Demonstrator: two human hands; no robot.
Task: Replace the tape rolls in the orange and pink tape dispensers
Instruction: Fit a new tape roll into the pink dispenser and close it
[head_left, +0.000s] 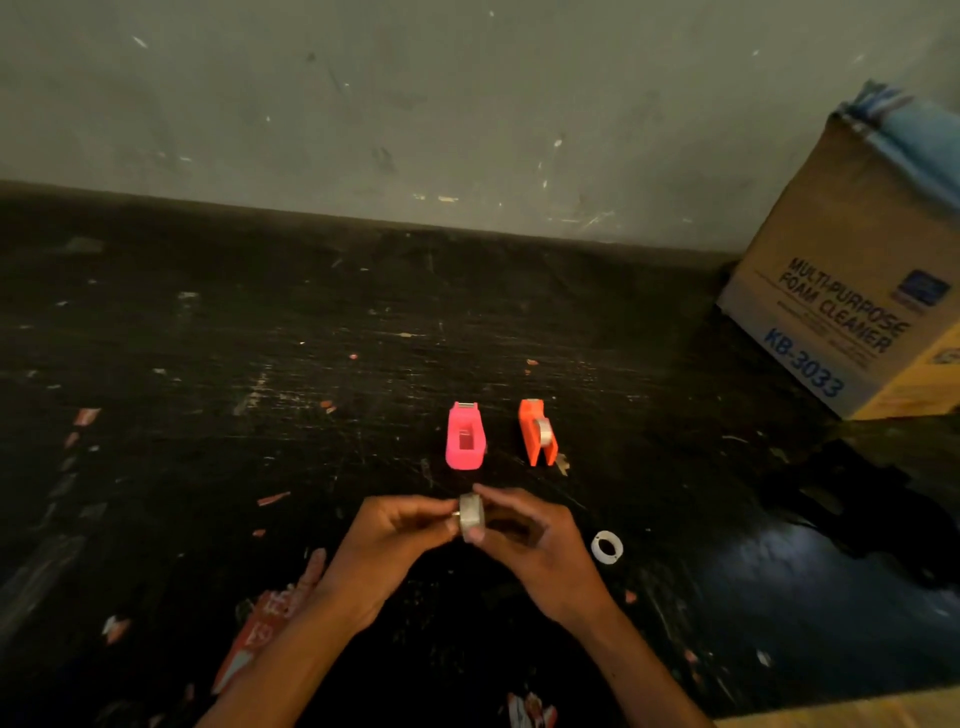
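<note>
Both hands, the left hand (395, 530) and right hand (524, 535), pinch a small clear tape roll (471, 521) between their fingertips, probably readying it. At 12 o'clock from the hands, the pink plastic tape dispenser (465, 437) sits empty, likely waiting for it. The orange plastic tape dispenser (538, 434), at 1 o'clock, already holds a roll.

1. The cardboard box (852, 291) is cut off by the right edge; its smaller print cannot be read.
2. Both forearms are cut off by the bottom edge.
3. Part of the tape roll (471, 517) is hidden by the fingertips of the left hand (387, 540) and right hand (535, 545).
4. The printed scrap (260, 631) is partly hidden under the left forearm.
</note>
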